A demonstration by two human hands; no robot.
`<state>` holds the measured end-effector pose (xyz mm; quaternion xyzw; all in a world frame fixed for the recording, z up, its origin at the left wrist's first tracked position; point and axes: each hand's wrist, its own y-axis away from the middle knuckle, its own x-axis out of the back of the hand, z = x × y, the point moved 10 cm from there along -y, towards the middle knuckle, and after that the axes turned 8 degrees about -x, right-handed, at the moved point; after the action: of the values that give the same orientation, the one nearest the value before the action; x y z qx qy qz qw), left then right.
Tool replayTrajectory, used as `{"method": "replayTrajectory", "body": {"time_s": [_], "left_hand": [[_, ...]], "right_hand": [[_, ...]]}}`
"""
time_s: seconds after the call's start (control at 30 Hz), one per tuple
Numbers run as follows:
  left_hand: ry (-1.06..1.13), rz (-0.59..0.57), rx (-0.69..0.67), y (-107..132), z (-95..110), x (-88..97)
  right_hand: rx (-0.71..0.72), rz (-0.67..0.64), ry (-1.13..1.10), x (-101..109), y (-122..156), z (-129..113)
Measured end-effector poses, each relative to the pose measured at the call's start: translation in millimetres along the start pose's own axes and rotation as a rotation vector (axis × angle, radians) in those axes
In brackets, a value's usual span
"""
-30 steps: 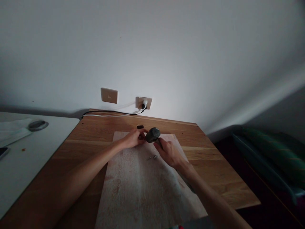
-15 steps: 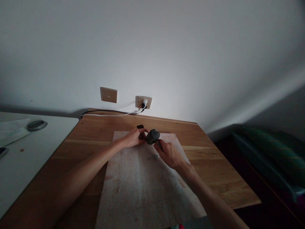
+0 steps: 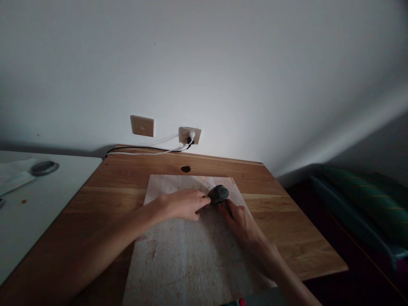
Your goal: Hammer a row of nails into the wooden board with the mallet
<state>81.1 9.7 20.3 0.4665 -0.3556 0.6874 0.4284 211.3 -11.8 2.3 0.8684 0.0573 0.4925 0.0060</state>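
My right hand (image 3: 239, 219) is closed around the handle of a dark-headed mallet (image 3: 219, 194), held low over a whitish, worn wooden board (image 3: 162, 259). Close beside the mallet head, my left hand (image 3: 188, 205) is bent down with its fingertips pinched together near the board. What those fingers hold, if anything, is hidden. Behind my left hand, a row of several small nails (image 3: 192, 187) stands up from the board near its far edge.
The board lies on a brown wooden table (image 3: 306, 238) with a dark round hole (image 3: 185, 169). White and black cords run to a wall socket (image 3: 190, 135). A white table (image 3: 63, 187) at the left bears a roll of tape (image 3: 44, 168). Green cushions (image 3: 360, 204) lie at the right.
Both hands have moved right and nearer to me, the mallet with them. The row of nails has come into view, while the loose metal pieces are now hidden from sight.
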Motion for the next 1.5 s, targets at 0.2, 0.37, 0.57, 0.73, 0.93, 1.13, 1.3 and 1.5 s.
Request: {"method": "replayTrajectory", "body": {"time_s": [0.2, 0.37, 0.57, 0.73, 0.93, 1.13, 1.3, 1.5], "left_hand": [[0.127, 0.065, -0.083, 3.4, -14.8, 15.4], [0.251, 0.341, 0.071, 29.0, -86.9, 57.4], [0.376, 0.591, 0.237, 63.9, -123.2, 38.8], [0.364, 0.623, 0.211, 64.2, -108.4, 21.9], [0.337, 0.595, 0.188, 61.7, -105.3, 22.1], [0.286, 0.609, 0.165, 61.7, -100.6, 23.3], [0.267, 0.602, 0.155, 60.5, -98.0, 22.5], [0.263, 0.608, 0.134, 60.7, -95.7, 24.6]], "right_hand": [[-0.008, 0.026, 0.026, 0.2, 2.5, -3.6], [0.008, 0.055, 0.092, 0.6, 3.0, -6.5], [0.045, 0.059, 0.097, -0.6, 3.9, -6.7], [0.061, 0.062, 0.113, -2.4, 4.1, -4.7], [0.035, 0.062, 0.128, -1.9, 4.3, -6.6], [0.043, 0.061, 0.129, -2.6, 4.9, -8.3], [0.062, 0.104, 0.132, -1.2, 5.9, -6.9], [0.047, 0.102, 0.142, -2.7, 6.2, -5.9]]}}
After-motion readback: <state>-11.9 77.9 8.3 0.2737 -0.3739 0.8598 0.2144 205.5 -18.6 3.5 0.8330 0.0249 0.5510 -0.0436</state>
